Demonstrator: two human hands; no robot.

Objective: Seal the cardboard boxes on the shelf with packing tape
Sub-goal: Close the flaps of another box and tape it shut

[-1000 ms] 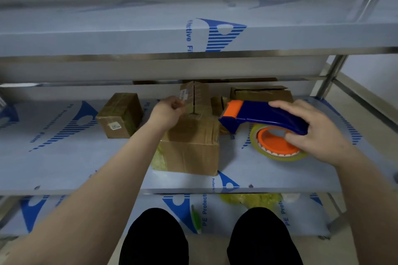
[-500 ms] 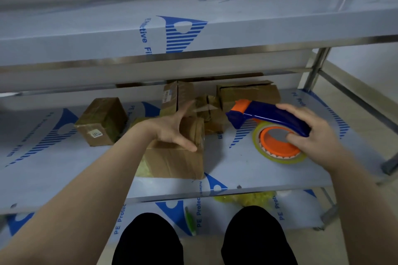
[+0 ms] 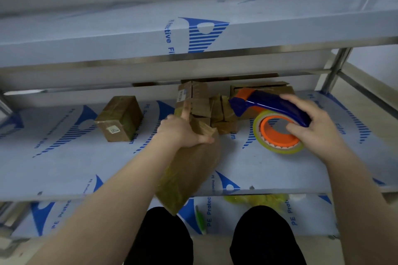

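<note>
Left hand (image 3: 183, 133) grips tilted box (image 3: 189, 170) at its far top edge; seemingly light, stiff. Right hand (image 3: 316, 131) clasps dispenser (image 3: 271, 105) handle.

The left hand (image 3: 183, 133) now grips the box (image 3: 189, 170) at its upper edge. The box no longer sits flat on the shelf (image 3: 64, 168); it tilts and overhangs the shelf's front edge.

A: What print is legible?
B: Blue lettering: "tive Fi" on the upper shelf (image 3: 169, 35), top centre; "PE Protec" on the lowest shelf (image 3: 208, 214), bottom centre; "Film" on the middle shelf (image 3: 342, 128), right.
A: The white label (image 3: 114, 129) on the left box (image 3: 123, 112)?
B: Too small.
</note>
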